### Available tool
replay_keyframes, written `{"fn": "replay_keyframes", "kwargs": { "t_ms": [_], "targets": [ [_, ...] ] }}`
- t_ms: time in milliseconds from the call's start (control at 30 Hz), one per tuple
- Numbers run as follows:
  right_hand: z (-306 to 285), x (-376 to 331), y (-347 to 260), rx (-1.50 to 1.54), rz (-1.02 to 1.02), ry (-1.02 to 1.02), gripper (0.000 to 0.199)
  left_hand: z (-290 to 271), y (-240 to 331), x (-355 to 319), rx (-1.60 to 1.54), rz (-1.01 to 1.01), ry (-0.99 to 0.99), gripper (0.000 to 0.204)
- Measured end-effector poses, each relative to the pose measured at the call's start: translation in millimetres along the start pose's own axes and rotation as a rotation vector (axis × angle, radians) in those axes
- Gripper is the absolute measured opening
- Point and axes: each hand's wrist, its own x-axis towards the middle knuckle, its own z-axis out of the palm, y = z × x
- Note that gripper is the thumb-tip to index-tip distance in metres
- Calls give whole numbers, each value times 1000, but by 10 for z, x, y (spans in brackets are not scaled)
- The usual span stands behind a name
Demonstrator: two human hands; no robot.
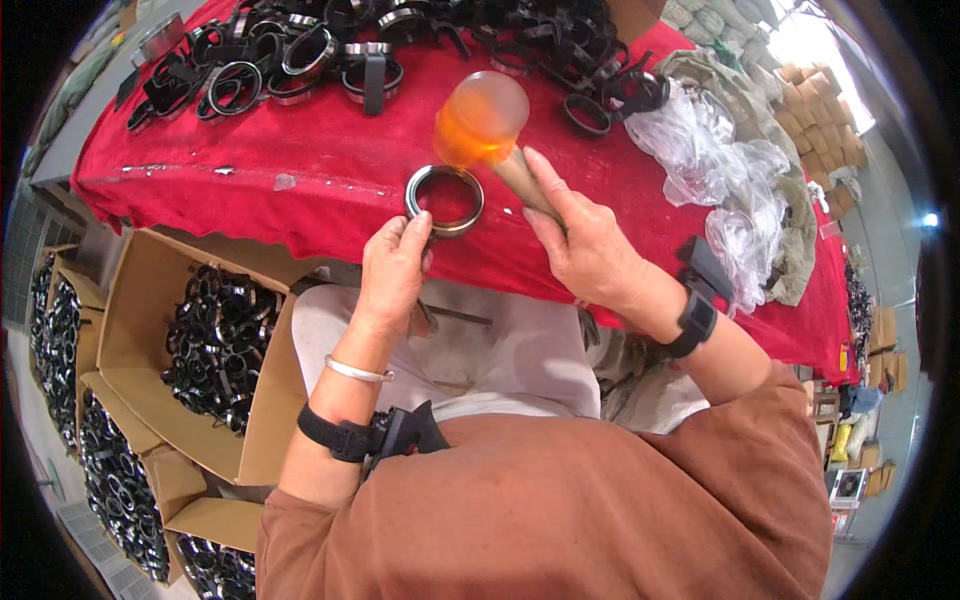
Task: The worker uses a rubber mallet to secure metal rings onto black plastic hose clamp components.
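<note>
Our left hand point(396, 262) pinches a black-and-silver ring point(460, 230) by its near rim; ring sits just beyond that hand, left of our right hand point(592, 250), which grips an orange-headed mallet point(482, 118).

Pretty bright overall, bright patch point(826, 58) at far right's blown out, mallet head point(482, 118) kinda blurry, edges fisheye-warped.

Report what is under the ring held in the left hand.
Red cloth shows through the ring and around much of it. What lies directly beneath its rim or the left hand is covered and cannot be seen.
</note>
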Motion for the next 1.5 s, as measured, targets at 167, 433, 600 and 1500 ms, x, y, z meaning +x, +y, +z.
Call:
{"fn": "replay_keyframes", "kwargs": {
  "t_ms": [167,433,600,1500],
  "targets": [
    [-96,44,-28,91,229,-137,44,-36,-48,-32,17,-38,-44,20],
    [105,303,68,20,-170,-62,45,-1,-3,-28,-19,5,-41,22],
    [105,367,-30,151,56,-195,46,45,-9,8,-67,-10,38,31],
    [23,-914,-258,278,306,14,57,152,-12,68,89,-92,122,52]
  ]
}}
